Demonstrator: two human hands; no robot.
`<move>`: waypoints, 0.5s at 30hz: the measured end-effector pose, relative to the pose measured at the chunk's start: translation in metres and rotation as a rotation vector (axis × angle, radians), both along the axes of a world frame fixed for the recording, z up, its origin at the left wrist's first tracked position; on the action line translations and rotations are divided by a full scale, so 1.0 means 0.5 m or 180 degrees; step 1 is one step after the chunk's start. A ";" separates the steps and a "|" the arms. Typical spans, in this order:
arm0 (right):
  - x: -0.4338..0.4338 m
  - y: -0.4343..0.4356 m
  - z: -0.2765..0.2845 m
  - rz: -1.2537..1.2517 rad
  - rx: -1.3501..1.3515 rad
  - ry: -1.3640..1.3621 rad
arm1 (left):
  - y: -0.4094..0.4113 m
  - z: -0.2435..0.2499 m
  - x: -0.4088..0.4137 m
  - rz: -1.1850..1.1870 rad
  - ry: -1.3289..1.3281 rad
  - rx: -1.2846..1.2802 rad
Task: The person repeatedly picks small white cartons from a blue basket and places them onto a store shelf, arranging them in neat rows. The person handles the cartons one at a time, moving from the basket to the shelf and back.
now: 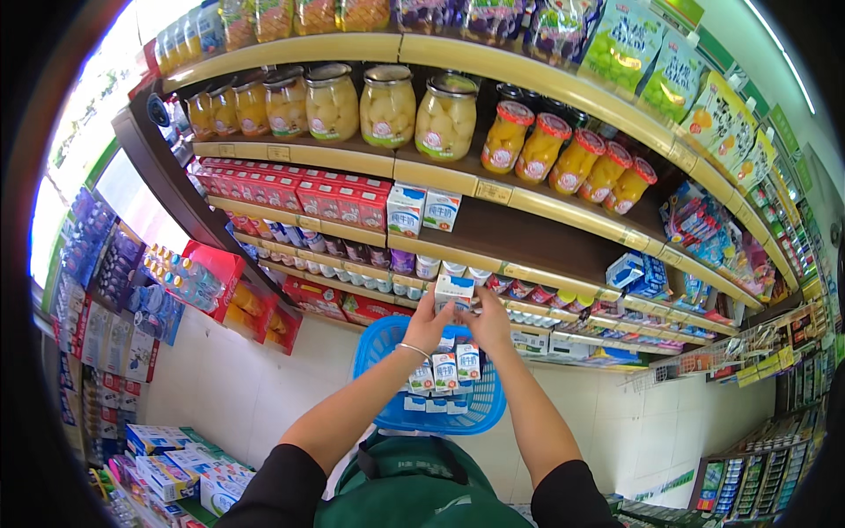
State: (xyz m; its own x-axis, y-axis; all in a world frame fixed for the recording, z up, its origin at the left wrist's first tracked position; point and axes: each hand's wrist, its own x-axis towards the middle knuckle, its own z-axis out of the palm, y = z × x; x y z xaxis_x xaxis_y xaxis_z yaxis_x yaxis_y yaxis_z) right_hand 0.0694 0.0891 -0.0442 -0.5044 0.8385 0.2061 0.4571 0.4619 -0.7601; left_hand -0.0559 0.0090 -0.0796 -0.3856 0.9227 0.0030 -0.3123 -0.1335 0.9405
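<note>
Both hands meet around one small white and blue milk carton point(454, 289) above a blue plastic basket point(485, 412). My left hand point(429, 323), with a bracelet at the wrist, grips its left side, thumb on the front. My right hand point(488, 320) touches the carton's right side with its fingers. More milk cartons point(445, 371) of the same kind lie in the basket below. Two such cartons stand upright side by side on the shelf, the left one point(405, 210) next to red boxed drinks point(342, 201). The basket's support is hidden.
Glass jars of fruit point(387, 105) line the shelf above the cartons, and smaller cups and cans point(452, 269) fill the one below. A red drinks display point(221, 277) stands at left. Stacked boxes point(168, 472) lie at lower left. A wire rack point(667, 369) projects at right.
</note>
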 end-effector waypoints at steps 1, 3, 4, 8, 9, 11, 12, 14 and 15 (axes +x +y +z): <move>-0.014 0.021 0.022 0.0111 0.0201 0.0052 | 0.017 0.024 -0.029 0.0063 0.0615 0.0273; -0.042 0.057 0.065 -0.0032 0.0409 0.0294 | 0.027 0.104 -0.078 0.0714 0.2863 0.0313; -0.053 0.074 0.080 -0.0083 0.0632 0.0323 | 0.035 0.148 -0.107 0.0777 0.3131 0.0393; -0.117 0.120 0.113 -0.0047 0.0527 0.0759 | 0.061 0.202 -0.214 0.0944 0.4284 0.0211; -0.128 0.128 0.112 -0.0043 0.0409 0.0875 | 0.070 0.206 -0.226 0.0966 0.4518 0.0141; -0.149 0.148 0.097 -0.0079 0.0650 0.0761 | 0.082 0.210 -0.240 0.0795 0.4926 -0.0102; -0.161 0.156 0.091 -0.0090 0.0761 0.0700 | 0.085 0.207 -0.243 0.0771 0.5173 -0.0220; -0.176 0.170 0.079 -0.0121 0.0970 0.0595 | 0.093 0.194 -0.249 0.0592 0.5376 -0.0511; -0.181 0.169 0.074 -0.0141 0.1053 0.0534 | 0.089 0.185 -0.247 0.0641 0.5349 -0.0365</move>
